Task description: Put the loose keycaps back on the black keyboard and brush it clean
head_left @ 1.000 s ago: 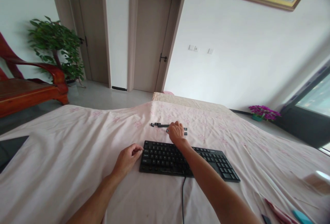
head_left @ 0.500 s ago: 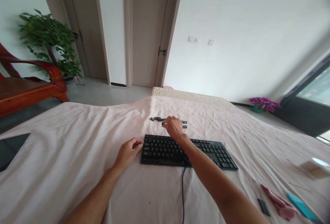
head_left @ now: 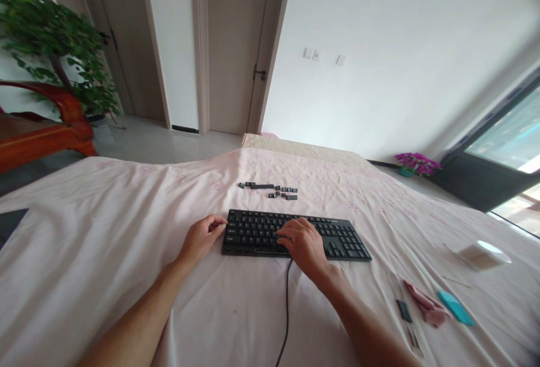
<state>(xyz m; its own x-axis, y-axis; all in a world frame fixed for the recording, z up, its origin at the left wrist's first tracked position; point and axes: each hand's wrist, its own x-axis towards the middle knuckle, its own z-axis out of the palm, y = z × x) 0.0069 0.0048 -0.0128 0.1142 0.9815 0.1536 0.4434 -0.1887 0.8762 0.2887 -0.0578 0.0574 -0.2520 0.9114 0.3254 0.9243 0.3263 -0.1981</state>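
A black keyboard (head_left: 337, 237) lies on a pale pink sheet (head_left: 105, 232), its cable running toward me. My left hand (head_left: 200, 238) rests beside the keyboard's left end, fingers curled, fingertips against its edge. My right hand (head_left: 301, 243) lies on the middle of the keyboard near its front edge, fingers bent down onto the keys; whether they pinch anything is hidden. Several loose black keycaps (head_left: 270, 189), one of them a long bar, lie in a row on the sheet behind the keyboard.
To the right on the sheet lie a teal object (head_left: 455, 307), a pink cloth (head_left: 424, 301), a small black piece (head_left: 404, 310) and a white box (head_left: 481, 254). A dark flat thing (head_left: 8, 223) sits at the left edge. Doors, a wooden bench and plants stand beyond.
My right hand has drawn back from the loose keycaps behind the keyboard and come down onto the keyboard's middle. The left hand stayed by the left end. The camera tilted downward.
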